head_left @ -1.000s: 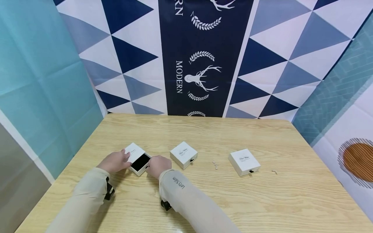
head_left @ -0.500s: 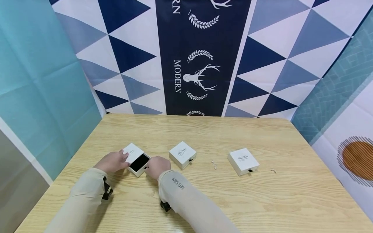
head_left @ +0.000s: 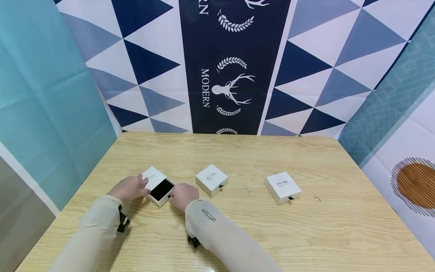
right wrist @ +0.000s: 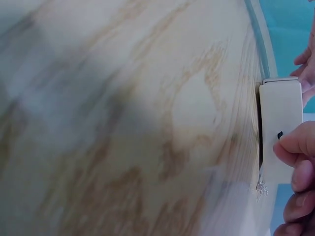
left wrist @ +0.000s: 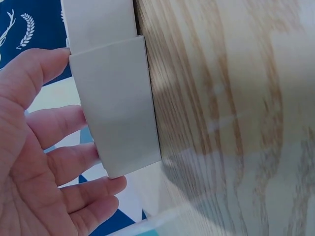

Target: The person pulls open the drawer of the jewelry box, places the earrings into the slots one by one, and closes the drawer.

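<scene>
Over the last second the drawer (right wrist: 271,110) of the leftmost white box is drawn slightly further out of its sleeve (head_left: 153,176), and a wider strip of black interior (head_left: 162,189) shows than before. The box lies flat on the desk (head_left: 323,234), toward its left side, between the person's two hands. The left hand (head_left: 130,187) holds the sleeve, its grip closed lightly, thumb and fingertips set against it. The right hand (head_left: 184,195) pinches the black tab (right wrist: 280,134) on the drawer front, finger and thumb together on it. No contents are visible in the exposed part. In my judgement the opening is under way but incomplete, and the left hand's hold serves to stop the sleeve following the pull. The middle box (head_left: 212,180) and the right-hand box (head_left: 283,187) remain closed and in place. A small pale cluster (head_left: 249,192) lies between them and a slim pale piece (head_left: 317,198) lies beyond the right-hand box; both are too small to identify.
</scene>
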{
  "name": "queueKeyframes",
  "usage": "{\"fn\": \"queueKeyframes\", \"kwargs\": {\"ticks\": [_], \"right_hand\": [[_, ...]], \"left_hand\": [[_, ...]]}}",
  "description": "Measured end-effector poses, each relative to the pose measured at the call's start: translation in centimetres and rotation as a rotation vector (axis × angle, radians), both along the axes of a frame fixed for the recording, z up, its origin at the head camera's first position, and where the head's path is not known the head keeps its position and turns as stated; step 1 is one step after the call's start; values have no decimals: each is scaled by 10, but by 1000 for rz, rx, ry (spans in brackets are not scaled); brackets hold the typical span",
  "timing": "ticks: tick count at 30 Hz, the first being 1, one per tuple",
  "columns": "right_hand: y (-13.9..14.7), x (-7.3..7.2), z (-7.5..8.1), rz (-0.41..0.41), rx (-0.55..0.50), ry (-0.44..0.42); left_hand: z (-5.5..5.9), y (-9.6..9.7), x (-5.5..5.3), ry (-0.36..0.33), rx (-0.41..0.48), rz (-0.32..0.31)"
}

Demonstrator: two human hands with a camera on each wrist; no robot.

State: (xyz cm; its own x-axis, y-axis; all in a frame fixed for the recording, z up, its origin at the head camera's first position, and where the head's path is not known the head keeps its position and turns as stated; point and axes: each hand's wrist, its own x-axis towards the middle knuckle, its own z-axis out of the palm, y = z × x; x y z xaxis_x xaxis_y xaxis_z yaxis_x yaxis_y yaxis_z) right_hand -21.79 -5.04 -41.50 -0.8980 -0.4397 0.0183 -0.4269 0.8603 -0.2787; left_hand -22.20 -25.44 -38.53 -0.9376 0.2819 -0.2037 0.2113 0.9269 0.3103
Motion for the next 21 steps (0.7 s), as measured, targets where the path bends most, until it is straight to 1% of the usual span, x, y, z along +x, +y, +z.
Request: {"fn": "queueKeyframes", "kwargs": {"ticks": [4, 10, 15, 18, 21], "right_hand": [[-4, 2, 0, 2, 6, 2], [-10, 2, 0, 8, 36, 2], [-14, 1, 3, -1, 43, -24], [-14, 1, 6, 5, 47, -44], [-13, 1, 5, -5, 46, -63]], "left_hand": [[-1, -2, -1, -8, -2, 16], [-6, -8, -2, 5, 17, 12], [-4, -12, 0, 30, 35, 4], [-2, -12, 0, 26, 39, 7], [-1, -11, -1, 13, 42, 6]]}}
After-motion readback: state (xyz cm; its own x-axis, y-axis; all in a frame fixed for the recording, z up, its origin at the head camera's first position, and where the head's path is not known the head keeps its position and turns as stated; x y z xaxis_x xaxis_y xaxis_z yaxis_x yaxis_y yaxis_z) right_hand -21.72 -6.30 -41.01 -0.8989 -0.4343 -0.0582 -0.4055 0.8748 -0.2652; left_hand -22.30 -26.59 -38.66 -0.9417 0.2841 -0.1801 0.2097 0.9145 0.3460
